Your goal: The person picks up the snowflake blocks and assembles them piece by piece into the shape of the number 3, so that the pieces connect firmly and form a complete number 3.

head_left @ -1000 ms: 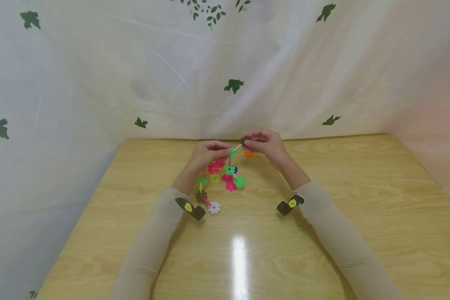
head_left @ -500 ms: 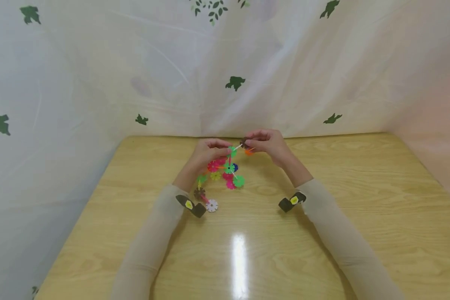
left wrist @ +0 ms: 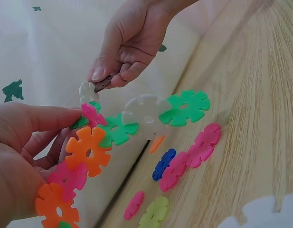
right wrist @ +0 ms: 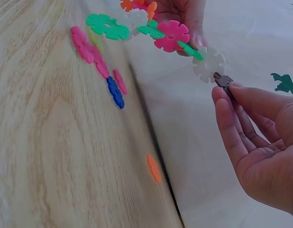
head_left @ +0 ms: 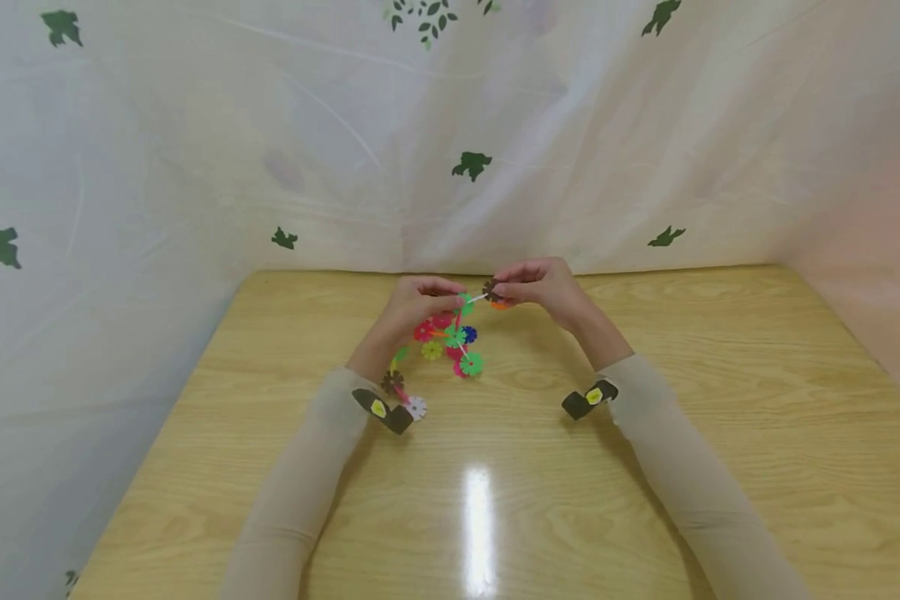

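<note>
A: Hands?
B: Head view: left hand [head_left: 418, 308] pinches a green disc [head_left: 467, 306]. Right hand [head_left: 551, 292], at its 3 o'clock, pinches a brown disc [head_left: 489, 291].
A: Brown one joined?
B: Its edge meets the rim of a white disc [right wrist: 209, 64], which runs to the held green disc. Can't tell how deep the slots engage.
A: Rest of the disc chain [head_left: 455, 337]?
B: Raised where held. One branch goes to 6 o'clock from the green disc. Other passes orange and pink pieces, ends in a white end disc [head_left: 417, 407] at the left hand's 6, beside the black wrist strap [head_left: 381, 411].
A: On the tabletop [head_left: 645, 467]?
B: From the green disc: blue disc [left wrist: 164, 165] at 6, touching two pink discs [left wrist: 203, 145]; yellow disc [head_left: 432, 351] at 7. Orange disc [right wrist: 154, 168]: 5 o'clock from brown.
A: Beyond?
B: Cloth backdrop [head_left: 360, 133] at 12, dark green prints.
</note>
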### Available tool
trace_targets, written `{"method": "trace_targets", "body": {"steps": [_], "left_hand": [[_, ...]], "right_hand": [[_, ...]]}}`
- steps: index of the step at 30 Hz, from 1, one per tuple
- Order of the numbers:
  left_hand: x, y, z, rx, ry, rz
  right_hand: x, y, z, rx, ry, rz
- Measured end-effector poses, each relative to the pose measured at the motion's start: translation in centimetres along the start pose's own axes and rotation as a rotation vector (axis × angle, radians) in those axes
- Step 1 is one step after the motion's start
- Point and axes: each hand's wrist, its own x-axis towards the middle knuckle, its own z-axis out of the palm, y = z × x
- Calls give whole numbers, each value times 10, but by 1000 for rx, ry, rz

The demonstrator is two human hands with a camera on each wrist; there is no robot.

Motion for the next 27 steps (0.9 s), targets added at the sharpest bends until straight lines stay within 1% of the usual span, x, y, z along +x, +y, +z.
{"method": "trace_targets", "body": {"steps": [6, 12, 17, 23, 27], "left_hand": [[-2, 2, 0, 1, 3, 24], [0, -1, 1, 18, 3, 49], [0, 2, 1, 18, 8, 67], [-2, 5, 2, 18, 30, 68], [-3, 4, 2, 6, 35, 79]], "right_hand": [[-1, 0, 0, 3, -8, 3], [-3, 0, 0, 16, -8, -20], [-3, -2, -1, 5, -18, -42], [-2, -3, 0, 6, -25, -51], [-1, -2, 3, 36, -13, -50]]}}
